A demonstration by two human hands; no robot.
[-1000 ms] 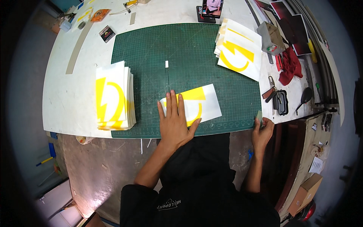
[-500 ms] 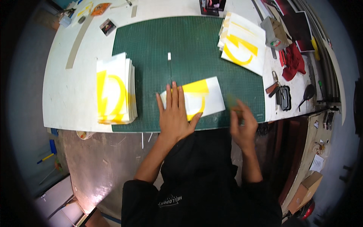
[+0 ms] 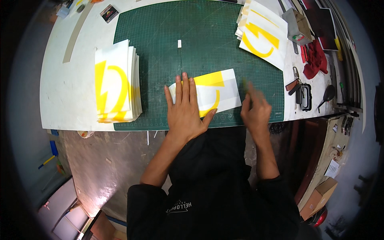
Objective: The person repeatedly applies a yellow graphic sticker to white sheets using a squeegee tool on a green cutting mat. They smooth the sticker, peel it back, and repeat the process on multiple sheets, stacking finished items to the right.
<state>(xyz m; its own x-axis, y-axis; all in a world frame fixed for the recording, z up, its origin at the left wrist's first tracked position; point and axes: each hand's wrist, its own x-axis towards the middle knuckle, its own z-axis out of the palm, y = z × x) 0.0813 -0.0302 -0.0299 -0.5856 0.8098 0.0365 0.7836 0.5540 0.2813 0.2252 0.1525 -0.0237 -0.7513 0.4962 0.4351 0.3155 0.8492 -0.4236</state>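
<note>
A white sheet with a yellow graphic [image 3: 222,86] lies on the green cutting mat [image 3: 200,36] near its front edge. My left hand [image 3: 186,110] lies flat on the sheet's left half, fingers spread and pressing down. My right hand [image 3: 256,110] is blurred with motion at the sheet's right edge. Its fingers are curled around a small flat greyish tool [image 3: 244,83] at their tips.
A tall stack of similar yellow-and-white sheets [image 3: 114,86] stands at the mat's left edge, and a fanned stack [image 3: 264,34] lies at the back right. A small white strip [image 3: 179,43] sits mid-mat. A red cloth [image 3: 316,60], a small box [image 3: 298,26] and a black keyring item [image 3: 305,96] crowd the white table's [image 3: 68,88] right edge.
My right hand has come up from the table's front edge on the right to the sheet's right edge. My left hand has stayed pressed on the sheet.
</note>
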